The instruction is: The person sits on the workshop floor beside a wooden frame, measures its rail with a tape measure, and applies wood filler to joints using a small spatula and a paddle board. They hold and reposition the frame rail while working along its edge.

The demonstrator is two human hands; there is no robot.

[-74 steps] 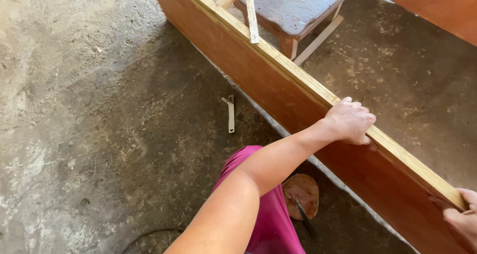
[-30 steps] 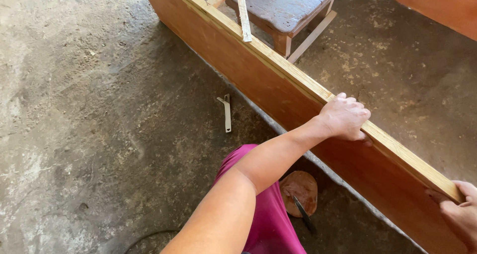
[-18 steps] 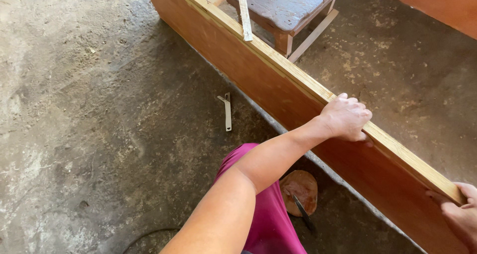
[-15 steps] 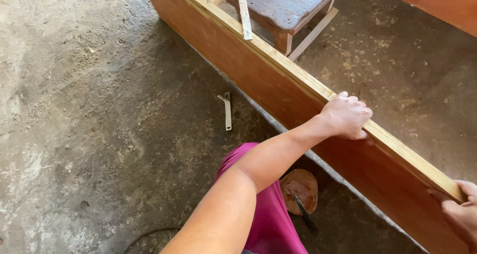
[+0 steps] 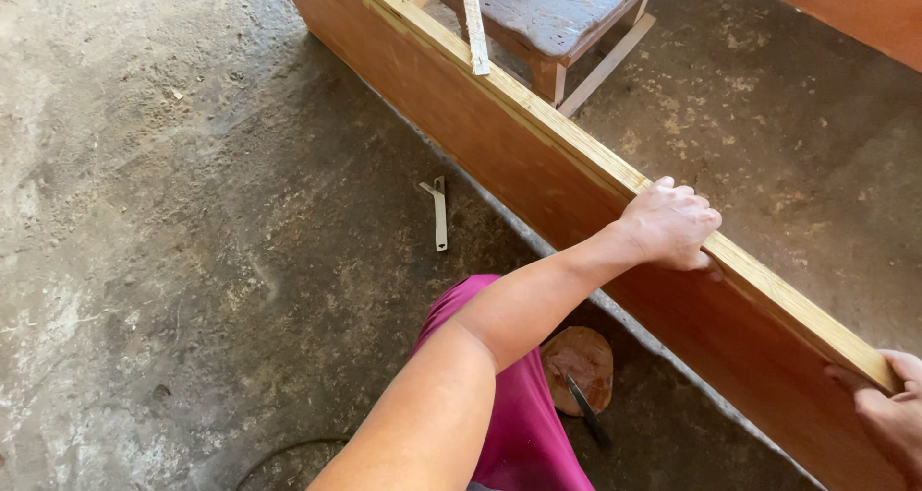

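Note:
A long reddish-brown wooden board (image 5: pixel 499 155) stands on its edge on the concrete floor, running from the top middle to the bottom right. My left hand (image 5: pixel 670 224) is clasped over its pale top edge about two thirds of the way along. My right hand (image 5: pixel 891 405) grips the board's near end at the bottom right corner and is partly cut off by the frame. My leg in magenta trousers (image 5: pixel 523 424) shows below my left arm.
A small grey metal piece (image 5: pixel 439 213) lies on the floor left of the board. A wooden stool (image 5: pixel 557 11) with a thin lath (image 5: pixel 473 21) leaning on it stands behind the board. By my foot sits a brown sandal (image 5: pixel 579 366). A second orange panel (image 5: pixel 855 6) fills the top right.
The view has shifted only slightly. Both hands keep their hold on the board's top edge, and the board stays upright in the same place.

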